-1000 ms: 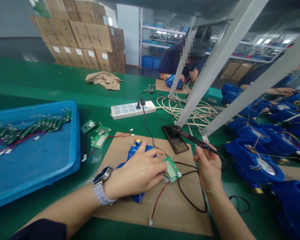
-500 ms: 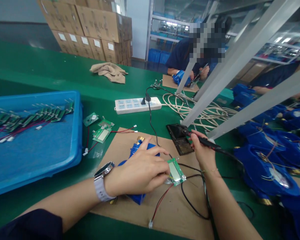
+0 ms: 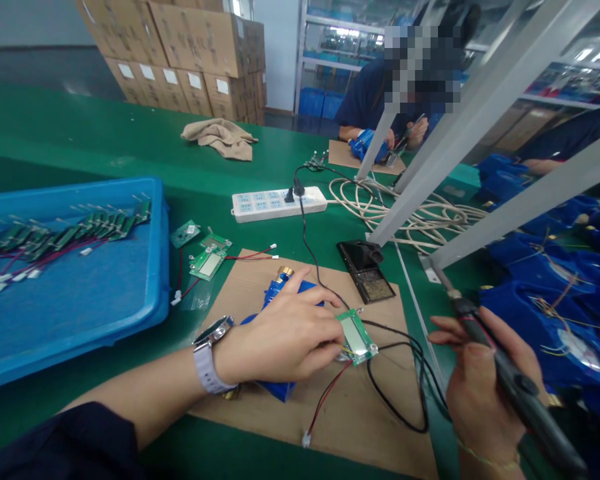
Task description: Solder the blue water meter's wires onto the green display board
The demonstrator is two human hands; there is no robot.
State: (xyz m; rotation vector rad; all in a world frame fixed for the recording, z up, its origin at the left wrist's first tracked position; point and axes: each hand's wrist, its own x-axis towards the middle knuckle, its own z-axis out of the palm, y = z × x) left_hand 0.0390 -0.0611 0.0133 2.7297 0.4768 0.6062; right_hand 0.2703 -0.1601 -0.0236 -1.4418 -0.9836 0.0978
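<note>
My left hand, with a watch on its wrist, rests over a blue meter body on a brown cardboard mat. Its fingertips pinch the edge of a small green circuit board with red and black wires. My right hand is closed round the handle of a soldering iron, lifted to the right of the mat with its tip pointing up and away from the board. A black iron stand sits at the mat's far edge.
A blue tray with several green boards lies at left; loose boards sit beside it. A white power strip, coiled cables, slanted metal struts and blue meter bodies fill the right. A person works across the table.
My right hand has pulled the soldering iron back from the stand toward me and to the right. My left hand stays on the meter and board.
</note>
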